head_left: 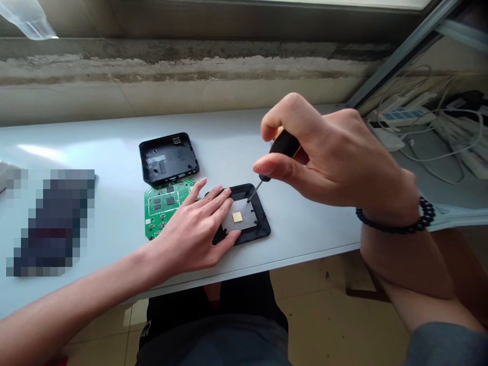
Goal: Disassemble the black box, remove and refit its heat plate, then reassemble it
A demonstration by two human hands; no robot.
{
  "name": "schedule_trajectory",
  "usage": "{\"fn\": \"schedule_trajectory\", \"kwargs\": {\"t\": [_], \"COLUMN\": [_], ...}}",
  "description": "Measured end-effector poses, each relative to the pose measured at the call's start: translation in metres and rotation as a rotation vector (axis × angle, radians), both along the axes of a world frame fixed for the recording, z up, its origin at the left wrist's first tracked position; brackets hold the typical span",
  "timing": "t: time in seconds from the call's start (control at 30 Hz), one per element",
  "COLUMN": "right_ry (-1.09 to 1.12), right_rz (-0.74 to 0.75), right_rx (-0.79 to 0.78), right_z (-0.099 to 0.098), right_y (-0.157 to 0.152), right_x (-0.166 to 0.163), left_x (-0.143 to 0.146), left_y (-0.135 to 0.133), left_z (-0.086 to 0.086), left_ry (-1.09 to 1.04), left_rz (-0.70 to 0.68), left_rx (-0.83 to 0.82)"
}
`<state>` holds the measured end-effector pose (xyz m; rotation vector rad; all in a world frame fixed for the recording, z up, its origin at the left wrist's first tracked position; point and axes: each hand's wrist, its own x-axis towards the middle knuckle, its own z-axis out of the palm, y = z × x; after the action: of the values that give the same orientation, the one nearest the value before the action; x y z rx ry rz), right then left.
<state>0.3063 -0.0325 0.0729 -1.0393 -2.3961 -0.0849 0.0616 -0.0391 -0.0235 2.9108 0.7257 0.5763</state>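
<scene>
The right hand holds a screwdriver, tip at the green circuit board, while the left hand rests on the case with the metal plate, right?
Not quite: in the head view, the screwdriver has its tip at the metal plate, not the green circuit board. The right hand holds it and the left hand rests on the case.

White cables [430,160] (looped) beside a power strip [407,116].

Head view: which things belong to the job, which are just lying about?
Likely in the job:
screwdriver, in right hand
black casing, under left hand
green circuit board
second black shell

Likely just lying about:
pixelated dark object
power strip
pale cables
</scene>
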Motion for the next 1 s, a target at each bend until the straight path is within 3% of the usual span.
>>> {"fn": "schedule_trajectory", "kwargs": {"t": [0.13,0.33,0.53,0.8,1.0], "right_ry": [0.008,-0.011,0.089,0.010,0.106], "right_rz": [-0.007,0.184,0.094,0.103,0.031], "right_rx": [-0.005,-0.059,0.021,-0.173,-0.088], "right_z": [-0.002,0.004,-0.008,0.009,-0.001], "right_y": [-0.001,-0.008,-0.001,-0.008,-0.003], "right_x": [-0.001,-0.004,-0.010,0.001,-0.005], "left_x": [0.000,-0.001,0.000,0.000,-0.001], "left_y": [0.000,0.000,0.000,0.000,0.000], "left_z": [-0.001,-0.002,0.000,-0.003,-0.002], "left_ry": [0.000,-0.010,-0.001,-0.005,-0.009], "left_rz": [-0.002,-0.003,0.007,-0.002,0.005], "left_rx": [-0.001,-0.007,-0.029,0.007,0.000]}}
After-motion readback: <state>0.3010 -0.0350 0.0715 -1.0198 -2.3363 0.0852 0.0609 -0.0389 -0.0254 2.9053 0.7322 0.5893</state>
